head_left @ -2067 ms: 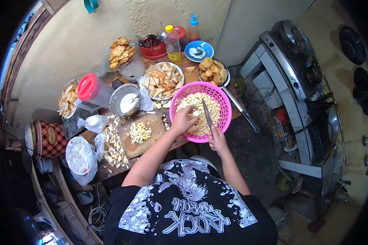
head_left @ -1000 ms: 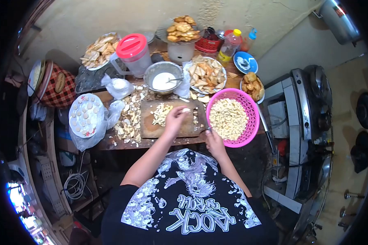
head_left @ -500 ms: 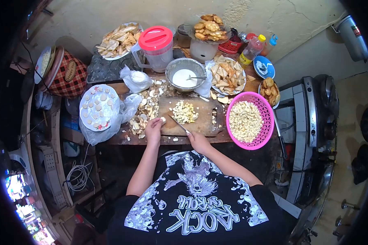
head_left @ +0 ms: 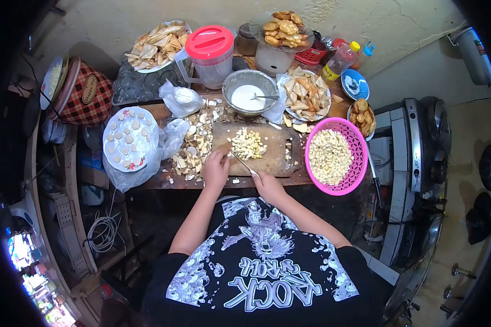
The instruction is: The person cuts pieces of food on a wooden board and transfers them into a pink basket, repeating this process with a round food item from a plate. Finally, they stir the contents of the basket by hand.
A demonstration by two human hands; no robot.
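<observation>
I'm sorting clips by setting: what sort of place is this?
Probably a small home or stall kitchen for snack making: a gas stove, plates of fried snacks, and a cutting board on a cluttered wooden table.

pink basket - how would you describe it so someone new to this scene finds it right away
Start at the wooden cutting board in the middle of the cluttered table. Just to its right, at the table's end beside the stove, sits the pink basket. It is the only bright pink, perforated round container, filled with pale chopped pieces.

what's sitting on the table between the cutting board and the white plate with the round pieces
In the head view, between the cutting board and the white plate lies a heap of pale peelings, plus crumpled clear plastic beside the plate.
</observation>
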